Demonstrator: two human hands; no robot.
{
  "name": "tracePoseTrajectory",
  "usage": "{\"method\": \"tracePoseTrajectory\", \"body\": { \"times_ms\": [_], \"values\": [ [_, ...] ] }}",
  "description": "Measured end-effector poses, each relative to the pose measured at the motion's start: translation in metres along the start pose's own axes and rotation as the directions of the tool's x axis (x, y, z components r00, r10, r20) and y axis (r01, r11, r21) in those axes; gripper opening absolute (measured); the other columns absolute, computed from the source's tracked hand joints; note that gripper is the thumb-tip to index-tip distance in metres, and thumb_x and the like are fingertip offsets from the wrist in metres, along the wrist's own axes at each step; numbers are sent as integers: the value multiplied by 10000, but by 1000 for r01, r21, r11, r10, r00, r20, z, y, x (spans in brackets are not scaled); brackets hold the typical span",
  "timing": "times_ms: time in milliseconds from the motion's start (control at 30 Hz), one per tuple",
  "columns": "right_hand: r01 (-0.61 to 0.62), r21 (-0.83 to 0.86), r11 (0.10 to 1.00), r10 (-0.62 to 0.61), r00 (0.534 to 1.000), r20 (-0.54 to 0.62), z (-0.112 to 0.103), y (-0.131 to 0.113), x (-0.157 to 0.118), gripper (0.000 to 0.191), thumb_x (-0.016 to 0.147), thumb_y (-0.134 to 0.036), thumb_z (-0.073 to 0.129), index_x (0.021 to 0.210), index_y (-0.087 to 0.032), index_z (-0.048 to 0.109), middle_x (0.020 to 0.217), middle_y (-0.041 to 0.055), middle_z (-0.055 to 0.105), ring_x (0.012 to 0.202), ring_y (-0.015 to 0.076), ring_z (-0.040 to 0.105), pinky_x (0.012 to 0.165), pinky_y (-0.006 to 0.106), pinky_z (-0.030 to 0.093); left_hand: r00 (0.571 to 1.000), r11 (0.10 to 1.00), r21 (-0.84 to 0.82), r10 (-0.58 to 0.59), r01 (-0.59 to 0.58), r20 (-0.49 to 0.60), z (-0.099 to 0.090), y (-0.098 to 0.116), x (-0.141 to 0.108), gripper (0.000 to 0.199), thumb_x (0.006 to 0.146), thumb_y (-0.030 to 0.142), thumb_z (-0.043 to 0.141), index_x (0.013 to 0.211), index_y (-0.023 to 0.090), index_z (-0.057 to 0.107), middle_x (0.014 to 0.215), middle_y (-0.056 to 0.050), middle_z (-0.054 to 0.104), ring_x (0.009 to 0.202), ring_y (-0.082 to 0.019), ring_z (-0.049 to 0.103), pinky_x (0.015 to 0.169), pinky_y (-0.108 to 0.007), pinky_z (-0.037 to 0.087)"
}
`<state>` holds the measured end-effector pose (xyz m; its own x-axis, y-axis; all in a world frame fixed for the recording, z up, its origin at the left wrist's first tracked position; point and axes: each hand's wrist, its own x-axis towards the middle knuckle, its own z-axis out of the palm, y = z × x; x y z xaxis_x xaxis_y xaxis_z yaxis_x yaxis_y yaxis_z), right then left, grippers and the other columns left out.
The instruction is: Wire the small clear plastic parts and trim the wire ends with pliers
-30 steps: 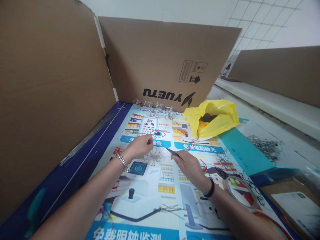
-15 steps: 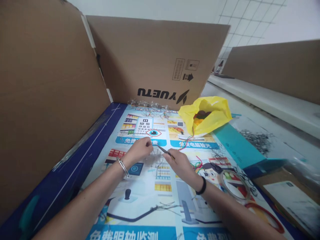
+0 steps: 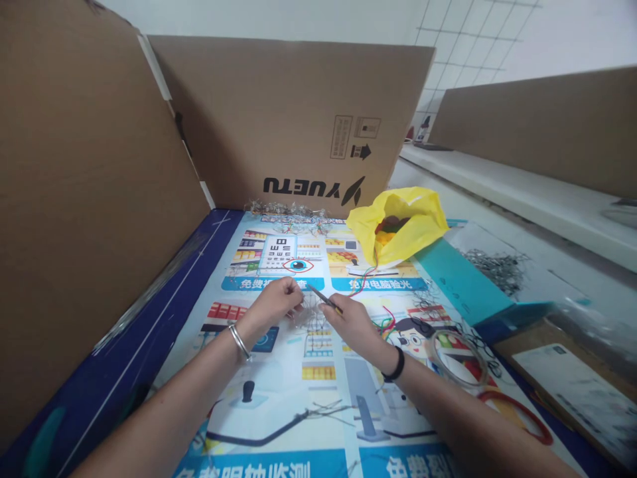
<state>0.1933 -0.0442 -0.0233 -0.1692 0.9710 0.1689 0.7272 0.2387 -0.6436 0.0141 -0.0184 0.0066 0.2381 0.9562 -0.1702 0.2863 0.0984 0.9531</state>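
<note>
Well, yellow bag (image 3: 423,216): gaping, orange and dark contents (image 3: 385,237) showing.
Right grip (image 3: 354,325): closed around slim pointed tool (image 3: 324,297), tip toward the left.
Left grip (image 3: 273,300): fingers bunched; cannot tell whether anything is pinched.
Wire tangle (image 3: 313,310): between both grips.

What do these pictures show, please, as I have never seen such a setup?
There is no robot here: a person works bare-handed, and the view comes from a camera worn on their head, looking forward and down. The right hand holds a slim pointed tool. The left hand is curled beside fine wires; whether it grips any is too small to tell. Beneath lies a printed sheet, with a yellow bag, a clear ring and a red ring toward the right.
</note>
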Motion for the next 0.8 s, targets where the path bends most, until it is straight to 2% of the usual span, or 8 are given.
{"method": "tracePoseTrajectory", "body": {
  "times_ms": [133, 200, 400, 633, 800],
  "values": [
    [-39, 43, 998, 39, 999, -1, -3, 2, 1, 268, 803, -348, 442, 596, -200, 357, 517, -45, 400, 491, 96, 367, 468, 208, 225, 988, 997, -74, 23, -12, 155, -6, 1, 1, 172, 677, 284, 606, 684, 150, 497, 650, -15, 601, 590, -113, 556, 572, -239, 450],
    [-42, 48, 998, 43, 999, 0, -4, 2, 0, 268, 803, -348, 439, 595, -200, 357, 515, -46, 399, 488, 96, 369, 465, 208, 222, 984, 996, -87, 27, -11, 178, -8, 3, 0, 207, 701, 334, 597, 695, 144, 515, 675, -30, 618, 604, -114, 555, 610, -253, 447],
    [3, 38, 999, -2, 1000, -9, -4, 2, -1, 260, 805, -331, 438, 598, -197, 358, 525, -47, 392, 498, 94, 364, 476, 211, 222, 987, 992, -89, 96, -85, 132, -4, 3, -2, 259, 727, 380, 578, 629, 147, 521, 725, -24, 613, 671, -120, 548, 585, -220, 399],
    [6, 39, 999, -5, 1000, -8, -2, 3, 0, 253, 811, -329, 432, 606, -197, 363, 535, -48, 395, 509, 95, 366, 481, 210, 224, 993, 992, -111, 75, -65, 90, 0, -2, 2, 216, 723, 345, 581, 663, 141, 542, 603, -2, 567, 556, -102, 502, 556, -223, 382],
    [21, 29, 999, -21, 1000, -16, -2, 2, -1, 244, 810, -322, 433, 610, -194, 377, 543, -45, 413, 515, 95, 375, 489, 210, 233, 982, 979, -94, 184, -179, 50, 2, -4, 1, 237, 782, 349, 508, 639, 161, 480, 542, 33, 493, 514, -89, 429, 542, -215, 348]
  ]
}}
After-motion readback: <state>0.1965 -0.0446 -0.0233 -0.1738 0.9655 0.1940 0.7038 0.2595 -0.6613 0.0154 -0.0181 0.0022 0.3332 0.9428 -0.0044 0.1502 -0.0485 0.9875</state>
